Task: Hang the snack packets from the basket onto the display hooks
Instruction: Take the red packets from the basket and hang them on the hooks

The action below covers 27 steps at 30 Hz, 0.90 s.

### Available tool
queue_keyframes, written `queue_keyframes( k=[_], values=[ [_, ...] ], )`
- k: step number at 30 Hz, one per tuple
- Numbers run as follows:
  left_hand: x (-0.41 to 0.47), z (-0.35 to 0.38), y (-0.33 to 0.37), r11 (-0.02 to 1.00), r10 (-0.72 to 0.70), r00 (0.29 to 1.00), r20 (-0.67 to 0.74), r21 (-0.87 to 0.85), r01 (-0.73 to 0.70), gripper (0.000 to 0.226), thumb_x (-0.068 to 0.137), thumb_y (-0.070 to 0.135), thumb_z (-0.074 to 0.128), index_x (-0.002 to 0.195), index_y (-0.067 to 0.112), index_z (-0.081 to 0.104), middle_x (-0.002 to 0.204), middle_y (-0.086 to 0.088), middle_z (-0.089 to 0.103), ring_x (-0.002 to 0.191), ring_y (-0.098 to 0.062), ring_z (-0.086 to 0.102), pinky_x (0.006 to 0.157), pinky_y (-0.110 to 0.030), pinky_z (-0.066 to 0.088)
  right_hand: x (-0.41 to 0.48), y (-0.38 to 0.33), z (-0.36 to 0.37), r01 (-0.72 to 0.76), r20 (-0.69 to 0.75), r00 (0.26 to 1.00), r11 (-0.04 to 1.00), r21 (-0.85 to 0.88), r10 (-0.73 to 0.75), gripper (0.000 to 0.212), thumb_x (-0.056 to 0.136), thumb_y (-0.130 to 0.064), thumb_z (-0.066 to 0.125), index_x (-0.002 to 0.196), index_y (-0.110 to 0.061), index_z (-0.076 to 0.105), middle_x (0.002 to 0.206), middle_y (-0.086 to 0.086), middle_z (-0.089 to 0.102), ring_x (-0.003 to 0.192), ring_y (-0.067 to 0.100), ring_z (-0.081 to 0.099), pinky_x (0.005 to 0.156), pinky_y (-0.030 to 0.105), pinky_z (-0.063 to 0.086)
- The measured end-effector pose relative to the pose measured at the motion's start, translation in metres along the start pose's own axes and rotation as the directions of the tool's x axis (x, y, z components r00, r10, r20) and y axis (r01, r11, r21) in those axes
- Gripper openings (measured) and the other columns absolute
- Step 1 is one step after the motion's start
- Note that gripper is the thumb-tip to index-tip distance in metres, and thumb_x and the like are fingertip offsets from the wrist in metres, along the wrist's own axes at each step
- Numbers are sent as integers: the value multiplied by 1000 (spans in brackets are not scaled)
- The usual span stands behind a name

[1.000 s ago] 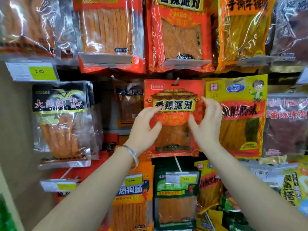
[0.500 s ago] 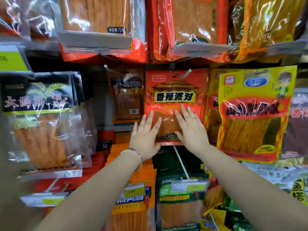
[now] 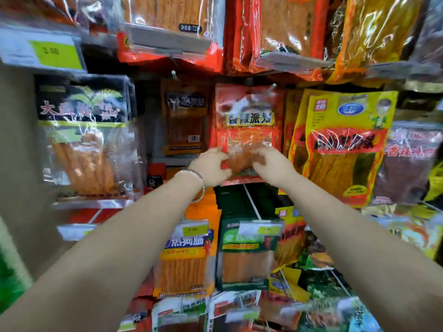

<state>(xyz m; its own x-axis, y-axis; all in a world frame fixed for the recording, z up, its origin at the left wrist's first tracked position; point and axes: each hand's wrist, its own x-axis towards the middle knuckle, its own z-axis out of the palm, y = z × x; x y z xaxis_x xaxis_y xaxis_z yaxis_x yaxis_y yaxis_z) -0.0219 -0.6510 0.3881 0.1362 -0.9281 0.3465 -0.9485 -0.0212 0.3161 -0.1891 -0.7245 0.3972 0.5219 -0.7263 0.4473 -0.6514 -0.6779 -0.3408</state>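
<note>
While both arms reach up toward the rack in the head view, the left hand [image 3: 211, 166] and the right hand [image 3: 272, 164] meet at the lower part of a red snack packet [image 3: 249, 118]. That packet hangs by its top edge from a metal display hook [image 3: 271, 88] in the middle row, its bottom seam showing just under the hands. The left hand's fingers [image 3: 219, 153] look bent against the packet's lower left corner, and the right hand's fingers [image 3: 260, 155] look bent over its lower right front. Motion blur smears both, so I cannot tell whether they pinch the film or only touch it. A silver bracelet [image 3: 200, 182] circles the left wrist.

Just right of the red packet hangs a yellow packet [image 3: 340, 144], overlapping another behind it. To the left, set further back, hangs an orange packet [image 3: 184, 121], and further left a clear packet with a black header [image 3: 84, 130]. Above it a price tag [image 3: 51, 52] with a yellow-green panel is clipped to the upper row. Below the hands hang a green packet [image 3: 247, 255] and an orange-bordered packet [image 3: 187, 259], side by side.
</note>
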Motion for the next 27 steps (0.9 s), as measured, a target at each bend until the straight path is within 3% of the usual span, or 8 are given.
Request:
queue_keyframes(
  k=[5,7,11,14,16,20,23,27],
  values=[
    [-130,14,9,925,-11,975,-223,-372,-75,24,86,10,60,110,9,65,106,-6,63,97,-10,57,90,-18,39,-126,-16,31,-96,-70,989,935,342,127,22,86,-11,60,108,-14,62,85,1,58,77,20,55,77,34,45],
    [-203,40,-1,854,-79,990,-116,-520,8,18,87,4,59,103,7,65,91,1,61,75,11,54,74,-8,40,-188,-23,62,-171,43,985,909,379,167,22,86,-10,60,108,-15,60,79,-1,55,69,16,51,69,28,39],
    [-365,106,-23,689,-367,901,230,-583,430,12,91,1,53,89,5,64,84,-3,59,69,1,54,67,-7,39,-322,-37,132,-372,338,913,811,451,230,20,87,0,59,107,-5,60,79,4,55,68,15,48,63,20,37],
    [-495,145,-32,476,-541,658,524,-454,753,13,94,13,52,100,10,63,82,9,56,71,-3,52,57,-1,37,-418,-52,178,-565,609,741,752,341,281,18,88,1,58,105,-6,57,66,-3,48,55,8,41,49,13,32],
    [-573,165,-39,349,-621,483,617,-334,875,25,95,19,52,111,2,62,94,-6,65,80,-13,54,69,-15,43,-471,-67,204,-673,750,586,700,239,307,20,88,2,57,108,-1,56,71,6,51,56,14,44,46,14,33],
    [-685,170,-37,81,-704,201,682,-204,976,15,90,12,57,85,1,66,87,-15,60,79,-22,55,73,-35,48,-549,-102,238,-708,918,270,706,-14,289,7,90,-14,57,96,-17,55,91,6,57,83,25,59,66,27,42],
    [-742,165,-43,-38,-732,97,674,-183,982,15,91,17,55,93,6,66,93,-14,61,81,-24,58,82,-34,51,-583,-129,255,-573,976,113,815,-90,187,20,89,-11,53,70,-14,47,73,12,47,63,20,46,56,29,35],
    [-790,147,-68,-46,-725,50,687,-120,992,17,93,21,51,99,15,66,97,-1,59,89,-13,51,72,-15,34,-587,-173,277,-325,994,-27,940,-107,104,14,86,-3,48,72,-6,46,63,8,39,56,15,36,51,24,30]
  ],
)
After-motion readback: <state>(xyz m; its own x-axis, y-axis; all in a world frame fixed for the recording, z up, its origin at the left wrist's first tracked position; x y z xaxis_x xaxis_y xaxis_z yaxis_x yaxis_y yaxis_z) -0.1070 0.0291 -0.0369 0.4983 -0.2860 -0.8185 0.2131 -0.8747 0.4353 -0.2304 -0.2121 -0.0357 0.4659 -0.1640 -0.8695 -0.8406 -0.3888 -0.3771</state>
